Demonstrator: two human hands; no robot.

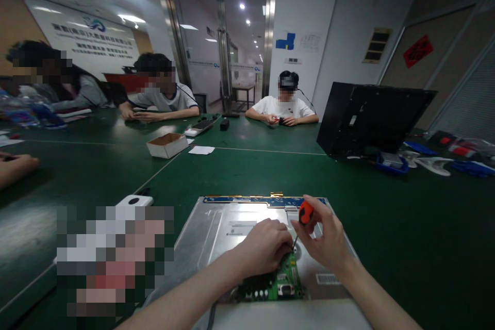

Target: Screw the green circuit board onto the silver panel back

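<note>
An orange and black screwdriver (pixel 306 212) is gripped by its handle in my right hand (pixel 328 240). Its thin shaft points down to the upper edge of a green circuit board (pixel 288 273). My left hand (pixel 266 245) lies over the board's upper left part, fingers curled together close to the screwdriver's tip; what they pinch, if anything, is hidden. Beneath the board is a silver metal display panel (pixel 220 232) lying flat. Along the panel's far edge runs a narrow blue circuit strip (pixel 247 200).
A black monitor (pixel 371 118) stands at the right, beside a blue tray (pixel 391 163). Further off on the green table (pixel 247 172) are an open cardboard box (pixel 167 145) and a white paper (pixel 201 150). Several people sit around the table. Part of the left foreground is pixelated.
</note>
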